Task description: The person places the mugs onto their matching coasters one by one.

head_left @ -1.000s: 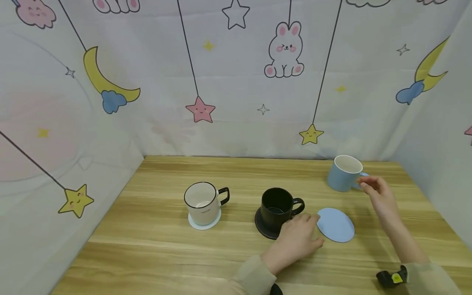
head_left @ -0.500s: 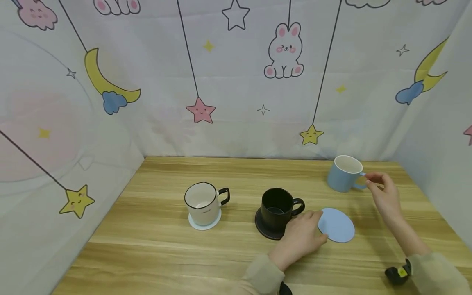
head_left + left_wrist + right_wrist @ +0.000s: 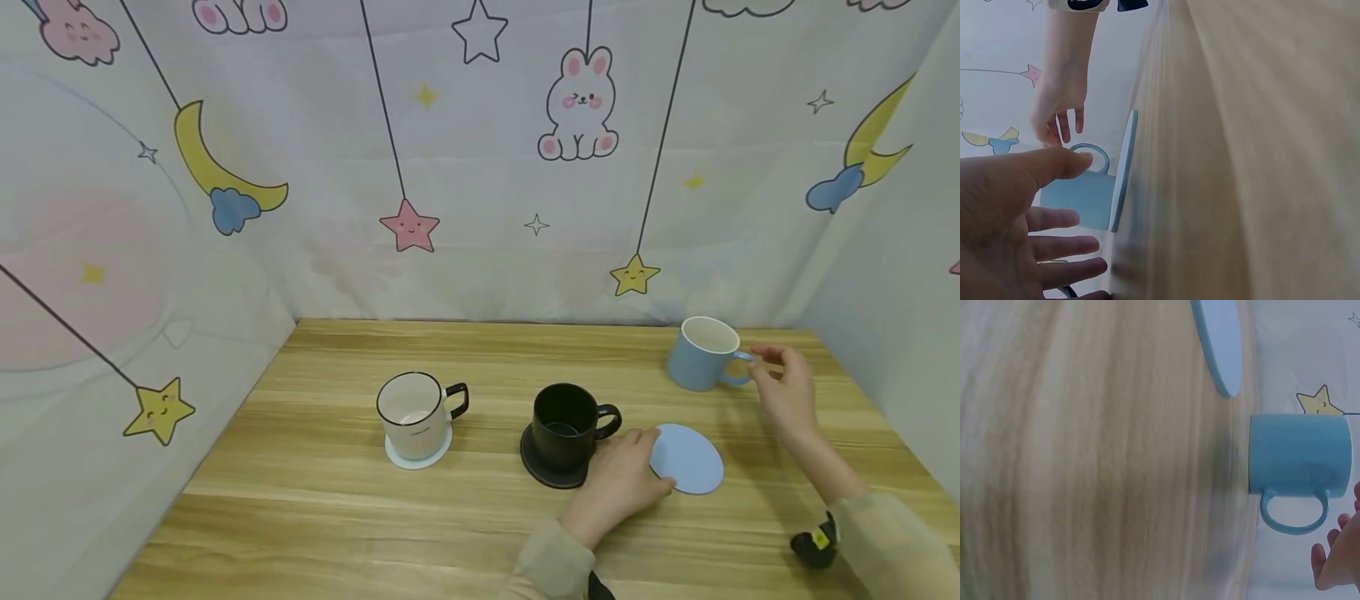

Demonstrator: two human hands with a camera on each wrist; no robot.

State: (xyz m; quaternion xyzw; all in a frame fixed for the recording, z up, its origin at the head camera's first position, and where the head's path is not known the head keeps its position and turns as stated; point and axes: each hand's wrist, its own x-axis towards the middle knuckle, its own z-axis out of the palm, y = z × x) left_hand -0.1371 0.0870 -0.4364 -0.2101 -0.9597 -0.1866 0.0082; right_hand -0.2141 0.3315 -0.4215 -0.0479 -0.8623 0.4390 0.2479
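Observation:
Beside the left edge of a round light-blue coaster [image 3: 686, 460], my left hand [image 3: 621, 483] hovers with fingers and thumb spread and nothing in its grip. The left wrist view shows those loose fingers [image 3: 1069, 272] close to the coaster's rim; whether they touch it I cannot tell. A light-blue mug [image 3: 697, 362] stands upright behind the coaster, its handle pointing right. Just right of that handle is my right hand [image 3: 786, 396], fingers loosely bent and holding nothing. In the right wrist view a gap shows between the hand [image 3: 1338, 556] and the mug handle [image 3: 1294, 528].
A black mug [image 3: 562, 425] stands on a black coaster [image 3: 536, 462], close behind my left hand. Farther left, a white mug [image 3: 411, 412] with black rim sits on a pale coaster [image 3: 420, 461]. A printed cloth [image 3: 480, 283] borders the wooden table [image 3: 337, 517] at the back and sides.
My left hand has shifted slightly right, toward the blue coaster. My right hand has moved a little right, off the front of the mug's handle. Mugs and coasters have stayed put.

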